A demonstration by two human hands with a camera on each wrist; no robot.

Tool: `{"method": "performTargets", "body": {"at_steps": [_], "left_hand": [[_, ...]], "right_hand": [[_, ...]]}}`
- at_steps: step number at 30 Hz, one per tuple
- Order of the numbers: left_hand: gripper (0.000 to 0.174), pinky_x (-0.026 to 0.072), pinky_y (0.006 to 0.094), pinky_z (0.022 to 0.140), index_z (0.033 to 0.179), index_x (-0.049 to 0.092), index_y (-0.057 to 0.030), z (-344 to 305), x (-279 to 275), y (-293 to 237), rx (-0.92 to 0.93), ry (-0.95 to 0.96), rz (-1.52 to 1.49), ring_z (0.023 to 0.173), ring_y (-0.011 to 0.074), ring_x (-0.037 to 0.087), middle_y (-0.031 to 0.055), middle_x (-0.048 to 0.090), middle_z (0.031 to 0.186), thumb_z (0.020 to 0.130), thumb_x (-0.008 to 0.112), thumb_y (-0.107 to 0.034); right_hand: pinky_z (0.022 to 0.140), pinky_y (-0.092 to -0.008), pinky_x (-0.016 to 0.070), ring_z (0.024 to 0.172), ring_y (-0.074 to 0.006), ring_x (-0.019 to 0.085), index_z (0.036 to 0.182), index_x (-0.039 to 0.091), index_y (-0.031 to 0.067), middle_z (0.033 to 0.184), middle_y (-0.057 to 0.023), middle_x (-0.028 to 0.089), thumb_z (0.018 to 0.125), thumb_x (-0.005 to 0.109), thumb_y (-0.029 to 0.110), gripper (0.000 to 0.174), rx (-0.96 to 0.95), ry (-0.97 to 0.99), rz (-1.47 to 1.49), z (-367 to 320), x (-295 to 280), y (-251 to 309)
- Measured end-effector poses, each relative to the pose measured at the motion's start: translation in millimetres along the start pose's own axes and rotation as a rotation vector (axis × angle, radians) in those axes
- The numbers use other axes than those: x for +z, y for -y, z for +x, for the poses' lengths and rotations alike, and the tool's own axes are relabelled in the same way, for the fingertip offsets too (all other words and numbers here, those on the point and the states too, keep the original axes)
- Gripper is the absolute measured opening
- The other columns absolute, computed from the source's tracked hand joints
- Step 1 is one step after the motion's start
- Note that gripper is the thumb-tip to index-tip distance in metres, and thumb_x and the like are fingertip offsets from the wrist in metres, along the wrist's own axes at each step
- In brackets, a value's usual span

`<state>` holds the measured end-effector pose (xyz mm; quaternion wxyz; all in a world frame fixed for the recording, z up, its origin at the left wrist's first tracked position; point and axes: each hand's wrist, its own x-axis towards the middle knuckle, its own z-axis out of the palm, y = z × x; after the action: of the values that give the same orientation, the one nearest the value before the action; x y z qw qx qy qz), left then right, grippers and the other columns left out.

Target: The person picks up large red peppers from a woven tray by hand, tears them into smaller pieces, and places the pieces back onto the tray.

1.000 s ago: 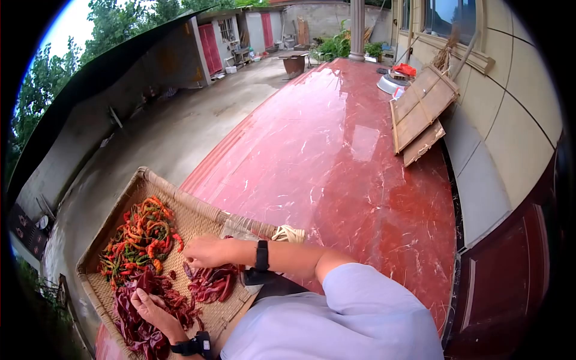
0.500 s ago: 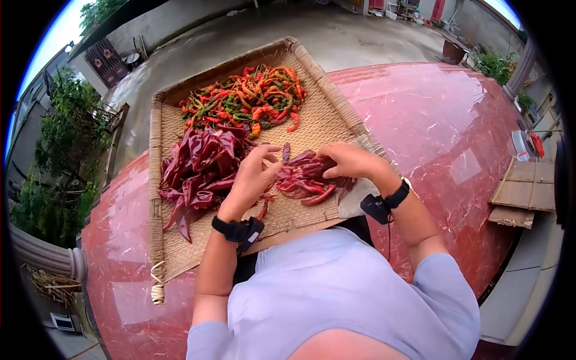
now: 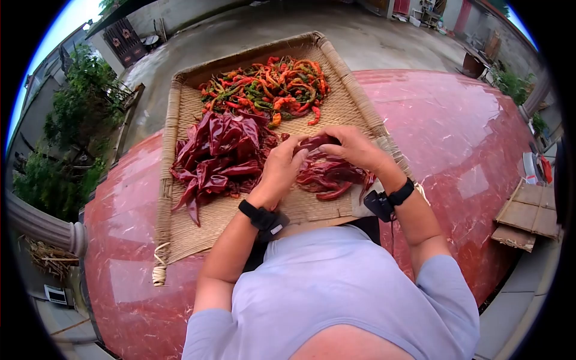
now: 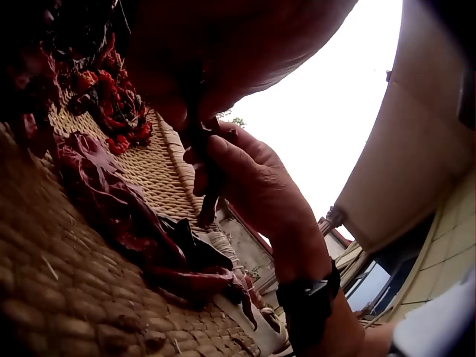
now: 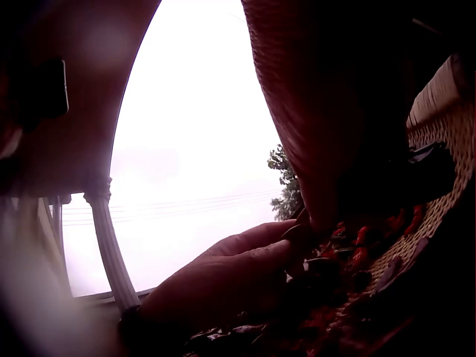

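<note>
Both hands meet over a small heap of dark red dried peppers (image 3: 327, 174) on a woven tray (image 3: 354, 96). Between their fingertips is a dark dried pepper (image 3: 313, 143). The left hand (image 3: 282, 168) pinches its left end and the right hand (image 3: 357, 149) pinches the other. In the left wrist view the right hand (image 4: 256, 178) grips the dark pepper, thumb on top. The left hand (image 5: 230, 279) shows in the right wrist view, thumb and finger together at the pepper. Left of the hands lies a larger pile of dark red peppers (image 3: 219, 150).
Thin orange, red and green peppers (image 3: 270, 87) lie at the tray's far end. Red glossy tiled floor (image 3: 444, 126) surrounds the tray, with wet concrete yard (image 3: 300, 27) beyond. Wooden boards (image 3: 528, 207) lean at the right; a column (image 3: 48, 228) stands at the left.
The view has swung from the porch to the tray. The hands, formerly apart, have come together with a dark pepper held between them.
</note>
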<state>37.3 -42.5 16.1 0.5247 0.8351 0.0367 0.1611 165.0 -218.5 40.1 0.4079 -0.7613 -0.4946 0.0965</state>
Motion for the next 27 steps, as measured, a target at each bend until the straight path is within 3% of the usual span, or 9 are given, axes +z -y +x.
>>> {"method": "performTargets", "body": {"at_steps": [1,8,11,16,20,21,24,27], "left_hand": [[0.032,0.0444,0.0232,0.056,0.130,0.057,-0.0026,-1,-4,6,0.027,-0.029,0.059,0.062,0.0068,0.054,0.0044,0.066,0.084,0.098,0.058,-0.008],[0.033,0.0463,0.0237,0.056,0.128,0.053,0.0006,-19,-49,8,-0.092,-0.194,0.155,0.061,0.0070,0.055,0.0060,0.069,0.084,0.100,0.055,-0.017],[0.034,0.0464,0.0237,0.057,0.130,0.053,-0.0001,-31,-62,-1,-0.192,-0.197,0.139,0.061,0.0068,0.055,0.0053,0.069,0.084,0.100,0.055,-0.017],[0.039,0.0371,0.0197,0.048,0.136,0.052,-0.0026,-45,-83,0,-0.318,-0.163,0.022,0.053,0.0035,0.047,0.0020,0.063,0.075,0.102,0.052,-0.021],[0.033,0.0365,0.0181,0.050,0.130,0.055,-0.0023,-52,-101,14,-0.225,-0.355,-0.040,0.054,0.0031,0.045,-0.0002,0.062,0.076,0.105,0.047,-0.022],[0.033,0.0435,0.0203,0.060,0.129,0.056,-0.0010,-55,-106,13,-0.248,-0.411,-0.039,0.066,0.0063,0.052,0.0025,0.063,0.085,0.103,0.050,-0.021],[0.037,0.0452,0.0389,0.093,0.128,0.058,-0.0041,-60,-107,17,-0.032,-0.758,0.806,0.101,0.0233,0.056,0.0133,0.061,0.112,0.093,0.064,-0.015],[0.039,0.0490,0.0358,0.087,0.129,0.058,-0.0048,-55,-94,-2,0.010,-0.633,0.520,0.097,0.0206,0.059,0.0109,0.062,0.108,0.092,0.066,-0.014]], "right_hand": [[0.076,-0.0316,0.0499,0.082,-0.0178,0.062,0.113,0.062,-0.0001,0.092,-0.0102,0.067,0.091,0.066,0.013,0.026,0.003,0.004,0.038,1,3,-3],[0.074,-0.0280,0.0482,0.082,-0.0119,0.058,0.110,0.061,0.0003,0.087,-0.0043,0.060,0.095,0.060,0.011,0.019,0.078,0.048,0.167,0,10,-21],[0.073,-0.0282,0.0486,0.080,-0.0125,0.058,0.112,0.060,0.0004,0.085,-0.0036,0.059,0.096,0.059,0.014,0.020,0.132,0.100,0.083,0,12,-20],[0.070,-0.0315,0.0497,0.074,-0.0157,0.060,0.110,0.060,0.0009,0.080,-0.0069,0.061,0.098,0.055,0.018,0.022,0.141,0.022,0.181,7,19,-15],[0.069,-0.0312,0.0500,0.071,-0.0155,0.060,0.113,0.058,0.0013,0.080,-0.0074,0.063,0.101,0.051,0.021,0.024,0.195,-0.043,0.223,8,16,-1],[0.068,-0.0310,0.0500,0.071,-0.0152,0.060,0.114,0.057,0.0015,0.081,-0.0073,0.063,0.101,0.051,0.021,0.024,0.204,-0.058,0.245,9,15,-1],[0.067,-0.0281,0.0501,0.071,-0.0137,0.061,0.117,0.053,0.0028,0.086,-0.0070,0.066,0.105,0.043,0.025,0.027,0.177,-0.070,0.408,17,15,-1],[0.070,-0.0270,0.0509,0.077,-0.0136,0.062,0.115,0.050,0.0049,0.098,-0.0082,0.067,0.107,0.037,0.028,0.027,0.117,-0.134,0.617,24,24,8]]}}
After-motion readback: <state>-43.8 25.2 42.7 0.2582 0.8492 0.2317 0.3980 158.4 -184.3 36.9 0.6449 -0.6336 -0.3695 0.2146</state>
